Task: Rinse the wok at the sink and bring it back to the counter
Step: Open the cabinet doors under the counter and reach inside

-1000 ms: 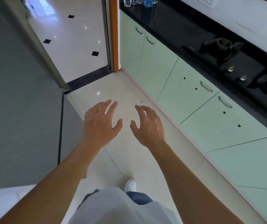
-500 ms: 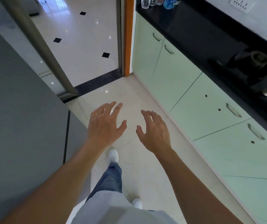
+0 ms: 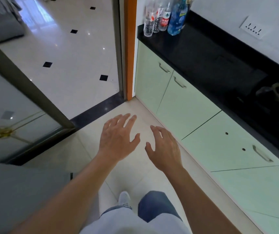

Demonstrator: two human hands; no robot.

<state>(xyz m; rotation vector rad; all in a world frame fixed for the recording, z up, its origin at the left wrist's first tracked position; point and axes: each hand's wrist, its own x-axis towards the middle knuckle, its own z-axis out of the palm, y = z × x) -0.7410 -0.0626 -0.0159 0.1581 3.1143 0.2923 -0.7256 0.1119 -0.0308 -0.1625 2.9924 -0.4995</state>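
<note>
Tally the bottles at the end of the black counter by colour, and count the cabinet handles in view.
Clear bottles: 3
Blue bottle: 1
Cabinet handles: 4
Total: 8

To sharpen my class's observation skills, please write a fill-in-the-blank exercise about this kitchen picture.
1. The left hand and the right hand are both holding ____.
2. The bottles stand on a counter whose top is ____ in colour.
3. The cabinet doors under the counter are pale ____.
4. The door frame beside the bottles is ____.

Missing words: nothing; black; green; orange.
</note>
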